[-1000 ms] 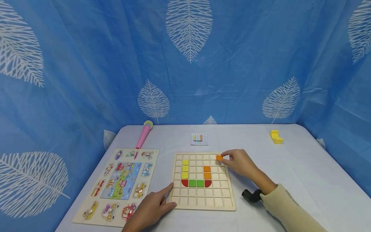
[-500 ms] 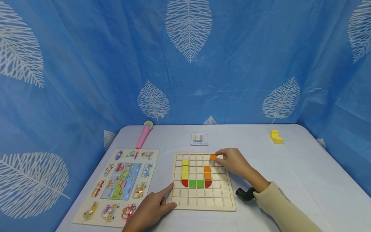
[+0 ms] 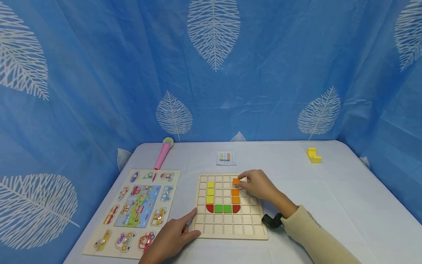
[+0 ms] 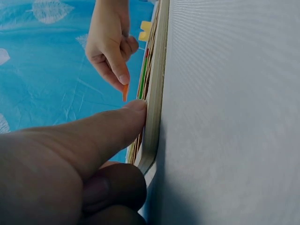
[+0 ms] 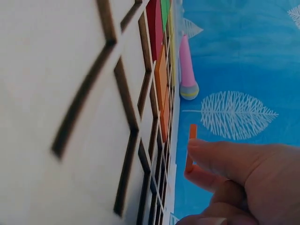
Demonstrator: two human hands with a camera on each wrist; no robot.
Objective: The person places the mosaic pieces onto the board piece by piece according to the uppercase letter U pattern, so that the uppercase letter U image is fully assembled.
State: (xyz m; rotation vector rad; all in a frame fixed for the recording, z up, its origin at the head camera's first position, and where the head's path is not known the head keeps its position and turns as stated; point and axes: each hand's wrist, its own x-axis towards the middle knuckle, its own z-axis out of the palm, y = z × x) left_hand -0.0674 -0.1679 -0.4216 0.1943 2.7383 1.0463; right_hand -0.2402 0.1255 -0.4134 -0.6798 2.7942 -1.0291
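Thumb and finger of my right hand (image 3: 258, 184) pinch a thin orange square tile (image 3: 236, 181), held above the pale wooden grid board (image 3: 232, 236). In the right wrist view the held tile (image 5: 193, 132) is seen edge-on, apart from the board. My left hand (image 3: 174, 236) rests at the board's left front corner, index finger extended and thumb touching the edge. On the board, yellow squares (image 3: 210, 192), green squares (image 3: 218, 208), red rounded corner pieces (image 3: 236, 209) and two orange squares (image 3: 235, 196) form a U. The right hand covers part of the board's right side.
A picture card (image 3: 226, 158) with a coloured U lies behind the board. To the left are a vehicle peg puzzle (image 3: 136, 205) and a pink toy microphone (image 3: 163, 156). A yellow block (image 3: 314, 156) stands at the back right. A blue leaf-patterned curtain (image 3: 263, 91) hangs behind the table.
My right hand has moved left with the orange tile, from the board's back right corner to above the column of orange squares. The left hand has stayed in place.
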